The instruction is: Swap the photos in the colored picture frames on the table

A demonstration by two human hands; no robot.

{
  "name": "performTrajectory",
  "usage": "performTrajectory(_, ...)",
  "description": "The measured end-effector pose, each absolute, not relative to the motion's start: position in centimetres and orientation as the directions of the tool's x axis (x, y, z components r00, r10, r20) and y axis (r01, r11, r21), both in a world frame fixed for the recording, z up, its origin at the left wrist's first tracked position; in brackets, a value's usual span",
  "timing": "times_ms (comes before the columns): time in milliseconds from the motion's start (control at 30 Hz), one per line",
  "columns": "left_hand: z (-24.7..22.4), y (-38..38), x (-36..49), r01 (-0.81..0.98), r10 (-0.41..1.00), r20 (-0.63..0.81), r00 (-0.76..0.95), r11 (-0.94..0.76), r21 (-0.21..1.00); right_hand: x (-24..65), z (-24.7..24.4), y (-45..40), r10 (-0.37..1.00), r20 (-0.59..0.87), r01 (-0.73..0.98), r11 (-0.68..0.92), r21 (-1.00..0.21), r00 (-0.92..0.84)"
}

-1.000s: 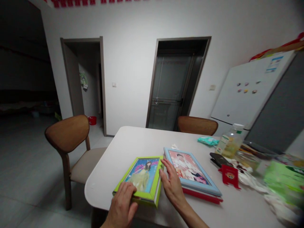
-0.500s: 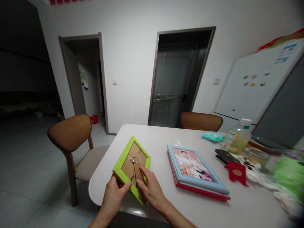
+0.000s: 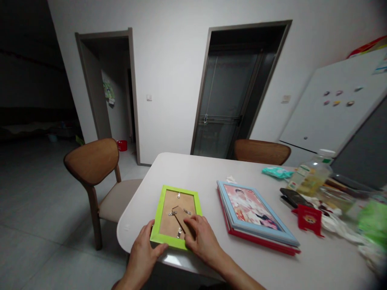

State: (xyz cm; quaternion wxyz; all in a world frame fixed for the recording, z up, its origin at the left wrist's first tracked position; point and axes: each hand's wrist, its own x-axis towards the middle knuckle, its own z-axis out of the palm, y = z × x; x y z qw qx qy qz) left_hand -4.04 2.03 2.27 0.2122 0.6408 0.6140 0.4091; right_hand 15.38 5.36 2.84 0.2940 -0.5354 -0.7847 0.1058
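Observation:
A lime green photo frame [image 3: 155, 233] rests back side up near the table's front edge, its brown backing board [image 3: 169, 225] and small metal clips showing. My left hand [image 3: 143, 249] grips its lower left corner, thumb along the front edge. With fingers and thumb closed, my right hand [image 3: 203, 237] pinches the brown stand leg [image 3: 185, 226] hinged on the backing. To the right lies a stack of photo frames, a light blue frame [image 3: 256, 230] with a pink picture on top and a red frame [image 3: 260, 244] at the bottom.
The white table [image 3: 187, 167] has a bottle [image 3: 313, 177], a black phone-like object [image 3: 294, 198], a red packet [image 3: 308, 219], a teal packet [image 3: 276, 172] and crumpled tissue [image 3: 341, 229] on its right. Wooden chairs stand at the left [image 3: 93, 161] and far side [image 3: 261, 151].
The green frame has gone from tilted up in my hands to lying down on the table. My right hand has moved slightly right with the stand leg. The view has shifted a little.

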Motion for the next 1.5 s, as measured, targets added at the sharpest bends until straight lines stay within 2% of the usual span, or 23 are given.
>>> performTrajectory(133, 1.6, 2.0, -4.0, 0.732, 0.956, 0.293, -0.008, -0.194, 0.653, 15.8, 3.0, 4.9, 0.905, 0.316, 0.789, 0.408, -0.459, -0.284)
performTrajectory(267, 1.0, 2.1, -4.1, 0.772, 0.939, 0.337, 0.074, -0.268, 0.576, 16.0, 3.1, 4.7, 0.907, 0.301, 0.801, 0.405, -0.44, -0.293)
performTrajectory(400, 1.2, 2.2, -4.0, 0.759, 0.938, 0.321, 0.13, -0.302, 0.577, 16.1, 3.7, 5.1, 0.909, 0.267, 0.805, 0.409, -0.429, -0.319)
performTrajectory(567, 1.9, 2.7, -3.3, 0.73, 0.941, 0.263, 0.214, -0.333, 0.596, 15.8, 4.9, 6.2, 0.811, 0.231, 0.694, 0.581, -0.424, -0.538)
performTrajectory(667, 2.2, 3.0, -3.2, 0.721, 0.936, 0.262, 0.237, -0.35, 0.598, 15.4, 5.1, 6.7, 0.766, 0.209, 0.64, 0.629, -0.441, -0.608)
performTrajectory(867, 2.2, 3.0, -3.3, 0.72, 0.936, 0.26, 0.236, -0.348, 0.6, 14.7, 4.2, 6.9, 0.784, 0.279, 0.656, 0.618, -0.434, -0.555)
performTrajectory(1100, 2.0, 2.9, -3.4, 0.721, 0.937, 0.27, 0.22, -0.343, 0.602, 14.4, 4.7, 7.3, 0.855, 0.34, 0.678, 0.518, -0.521, -0.392)
performTrajectory(1300, 1.8, 3.1, -3.5, 0.705, 0.932, 0.282, 0.225, -0.356, 0.613, 17.1, 5.2, 8.8, 0.865, 0.192, 0.772, 0.501, -0.391, -0.464)
performTrajectory(1500, 1.7, 3.2, -3.5, 0.713, 0.937, 0.268, 0.226, -0.346, 0.61, 17.4, 4.5, 9.5, 0.886, 0.202, 0.816, 0.463, -0.345, -0.417)
